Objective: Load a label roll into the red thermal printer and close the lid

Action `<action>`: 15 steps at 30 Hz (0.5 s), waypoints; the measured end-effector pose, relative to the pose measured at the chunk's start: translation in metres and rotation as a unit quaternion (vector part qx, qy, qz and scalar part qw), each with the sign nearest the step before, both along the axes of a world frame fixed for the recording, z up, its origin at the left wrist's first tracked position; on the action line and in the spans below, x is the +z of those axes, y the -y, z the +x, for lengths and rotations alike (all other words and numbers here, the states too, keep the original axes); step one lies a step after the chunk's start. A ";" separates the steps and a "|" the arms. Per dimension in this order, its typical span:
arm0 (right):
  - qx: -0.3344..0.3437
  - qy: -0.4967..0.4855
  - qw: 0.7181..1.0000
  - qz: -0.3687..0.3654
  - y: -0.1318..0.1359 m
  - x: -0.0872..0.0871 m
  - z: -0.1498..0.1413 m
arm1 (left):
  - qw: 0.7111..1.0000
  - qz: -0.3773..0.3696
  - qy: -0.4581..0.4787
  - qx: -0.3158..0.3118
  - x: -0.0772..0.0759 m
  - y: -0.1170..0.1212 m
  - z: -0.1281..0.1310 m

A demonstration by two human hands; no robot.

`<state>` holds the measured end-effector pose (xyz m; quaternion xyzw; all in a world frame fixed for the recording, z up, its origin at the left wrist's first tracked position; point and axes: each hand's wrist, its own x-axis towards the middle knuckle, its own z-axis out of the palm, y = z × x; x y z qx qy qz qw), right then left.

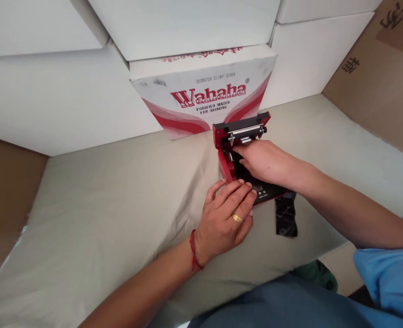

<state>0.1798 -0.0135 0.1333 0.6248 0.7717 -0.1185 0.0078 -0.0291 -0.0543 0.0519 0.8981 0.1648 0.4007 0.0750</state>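
Observation:
A small red and black printer [227,166], its lid raised and roller showing, sits on the cloth-covered surface. My right hand [265,161] reaches into its compartment from the right. Those fingers are curled and partly hidden, so what they hold cannot be made out. Across the near left corner of the printer lies my left hand [227,216], fingers stretched out flat and touching the black front panel. A shiny black strip [286,215] lies by the printer's near right edge, its far end hidden beneath the printer or my right arm.
Directly behind the printer stands a white and red Wahaha water carton [208,98]. White boxes [194,27] are stacked along the back. Brown cardboard boxes flank the surface at the right [375,82] and left [6,205]. The beige cloth [102,205] has wrinkles.

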 end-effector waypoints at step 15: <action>-0.083 -0.387 0.866 0.306 0.004 -0.014 0.050 | 0.999 0.037 0.004 -0.003 0.004 0.007 0.001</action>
